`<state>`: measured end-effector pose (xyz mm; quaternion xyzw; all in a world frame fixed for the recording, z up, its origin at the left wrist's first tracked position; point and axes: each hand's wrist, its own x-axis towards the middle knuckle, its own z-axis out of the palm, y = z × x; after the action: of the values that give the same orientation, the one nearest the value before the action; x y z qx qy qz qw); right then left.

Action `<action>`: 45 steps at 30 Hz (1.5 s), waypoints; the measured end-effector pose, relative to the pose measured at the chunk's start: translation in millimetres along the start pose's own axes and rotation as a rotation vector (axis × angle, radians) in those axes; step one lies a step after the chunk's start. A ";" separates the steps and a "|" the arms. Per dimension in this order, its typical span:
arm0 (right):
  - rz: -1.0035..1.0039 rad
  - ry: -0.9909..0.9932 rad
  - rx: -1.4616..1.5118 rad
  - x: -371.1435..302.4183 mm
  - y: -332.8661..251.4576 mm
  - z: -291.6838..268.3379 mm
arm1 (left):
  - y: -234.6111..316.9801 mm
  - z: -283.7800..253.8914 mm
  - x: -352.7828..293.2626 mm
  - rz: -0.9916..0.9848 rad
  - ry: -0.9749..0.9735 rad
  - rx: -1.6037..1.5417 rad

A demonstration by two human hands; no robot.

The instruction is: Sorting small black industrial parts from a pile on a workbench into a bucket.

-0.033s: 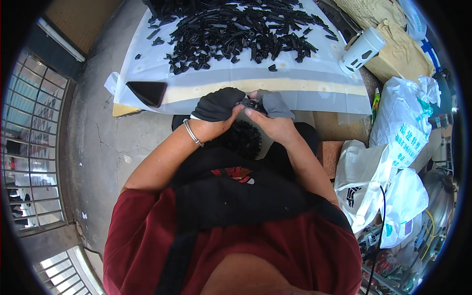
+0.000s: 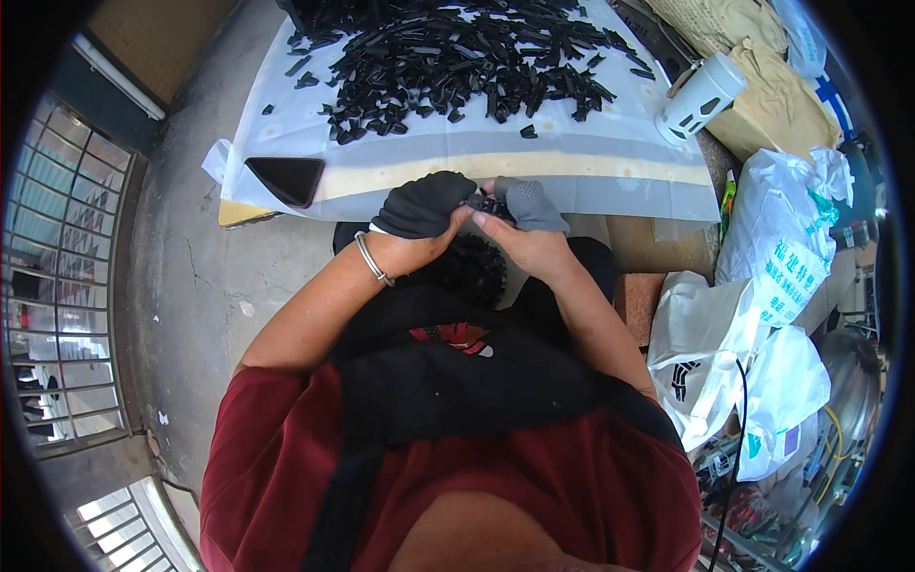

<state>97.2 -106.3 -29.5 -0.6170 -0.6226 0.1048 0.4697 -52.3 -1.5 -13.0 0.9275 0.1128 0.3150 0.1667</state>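
Observation:
A small black plastic part (image 2: 490,207) is pinched between my two hands just off the table's near edge. My left hand (image 2: 426,210), in a black fingerless glove, grips the part's left end, its fingers curled. On the other side my right hand (image 2: 530,224), in a grey glove, holds it with the thumb laid along the near side. The fingers partly cover the part, so its full shape is hidden. Below the hands, between my knees, lies a round mass of black pieces (image 2: 481,267). Many similar black plastic pieces (image 2: 467,76) are heaped across the table's far side.
White sheeting (image 2: 591,167) covers the table. A dark phone (image 2: 289,179) lies at its near left corner, and a white cup (image 2: 702,98) stands at the right. White bags (image 2: 701,357) and a reddish brick (image 2: 637,307) sit beside my right leg. Barred windows (image 2: 71,276) line the left.
My fingers have shifted very slightly around the black part. Everything else looks the same.

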 end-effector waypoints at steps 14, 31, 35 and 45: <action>-0.059 0.053 0.034 -3.8 -30.5 3.9 | 5.6 16.4 -18.6 -0.698 0.017 -0.846; -0.014 -0.314 -0.202 -4.5 -43.4 -29.1 | 7.0 -20.7 -5.9 -0.469 -0.231 -0.604; 0.010 -0.394 -0.226 -1.1 -47.0 -30.2 | 9.0 -20.8 -4.2 -0.420 -0.258 -0.519; -0.018 -0.191 -0.192 -1.7 -46.3 -31.3 | 16.2 -18.9 2.5 -0.578 -0.178 -0.575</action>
<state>88.2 -131.9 19.4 -0.6408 -0.6770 0.0991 0.3481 -60.4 -11.2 8.7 0.7969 0.2612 0.1925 0.5096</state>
